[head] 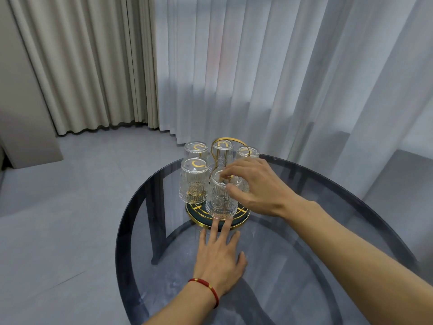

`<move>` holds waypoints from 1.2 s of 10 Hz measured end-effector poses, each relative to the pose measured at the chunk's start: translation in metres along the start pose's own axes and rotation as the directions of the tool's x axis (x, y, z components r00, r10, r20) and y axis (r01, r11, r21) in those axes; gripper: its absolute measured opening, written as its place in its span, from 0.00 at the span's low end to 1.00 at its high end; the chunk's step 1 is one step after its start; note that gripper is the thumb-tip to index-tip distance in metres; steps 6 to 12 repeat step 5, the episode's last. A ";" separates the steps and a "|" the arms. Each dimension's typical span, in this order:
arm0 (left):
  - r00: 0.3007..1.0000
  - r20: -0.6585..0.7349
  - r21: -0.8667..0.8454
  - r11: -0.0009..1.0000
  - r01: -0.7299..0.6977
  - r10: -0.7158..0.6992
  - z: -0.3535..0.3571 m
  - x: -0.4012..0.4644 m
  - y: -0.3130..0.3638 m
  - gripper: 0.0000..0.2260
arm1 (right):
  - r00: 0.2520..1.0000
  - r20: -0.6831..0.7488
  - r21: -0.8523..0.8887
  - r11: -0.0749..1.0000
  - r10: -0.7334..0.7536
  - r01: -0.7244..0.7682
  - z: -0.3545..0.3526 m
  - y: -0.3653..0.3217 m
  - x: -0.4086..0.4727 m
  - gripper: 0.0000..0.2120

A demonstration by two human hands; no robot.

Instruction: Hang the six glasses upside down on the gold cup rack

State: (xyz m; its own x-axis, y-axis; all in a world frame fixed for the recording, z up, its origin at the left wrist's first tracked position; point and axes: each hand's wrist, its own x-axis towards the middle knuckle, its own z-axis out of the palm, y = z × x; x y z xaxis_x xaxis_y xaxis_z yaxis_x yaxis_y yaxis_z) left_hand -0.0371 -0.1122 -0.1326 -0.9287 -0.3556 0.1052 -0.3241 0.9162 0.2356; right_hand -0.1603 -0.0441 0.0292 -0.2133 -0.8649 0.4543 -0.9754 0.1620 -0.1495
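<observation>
Right hand (255, 186) pinched the nearest glass (220, 198) — upside down, at the rack's (228, 143) 6 o'clock peg. Left hand (219, 256) lay flat, fingers spread, tips at the base rim. Four other glasses hung; a sixth looked hidden — probably the last placements. Next: seat, release.

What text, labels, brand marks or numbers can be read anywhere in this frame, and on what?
None: no readable text in this view.
The glasses carry only embossed ribs and round medallions, not lettering.
The gold cup rack, glass table and red bracelet bear no markings.
</observation>
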 end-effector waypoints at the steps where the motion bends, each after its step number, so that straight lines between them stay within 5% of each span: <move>1: 1.000 0.001 0.003 1.000 -0.007 0.007 0.000 0.000 0.000 0.26 | 1.000 -0.010 0.012 1.000 0.016 -0.016 0.002 -0.001 -0.003 0.17; 3: 1.000 0.010 -0.025 1.000 0.001 -0.001 -0.003 -0.002 0.001 0.25 | 1.000 0.000 0.034 0.999 0.016 -0.016 0.000 -0.008 -0.008 0.16; 5: 0.995 0.082 -0.053 0.997 -0.049 0.053 -0.025 -0.017 0.014 0.26 | 0.958 -0.230 0.279 0.955 0.171 -0.104 0.000 -0.020 -0.029 0.14; 12: 0.995 0.082 -0.053 0.997 -0.049 0.053 -0.025 -0.017 0.014 0.26 | 0.958 -0.230 0.279 0.955 0.171 -0.104 0.000 -0.020 -0.029 0.14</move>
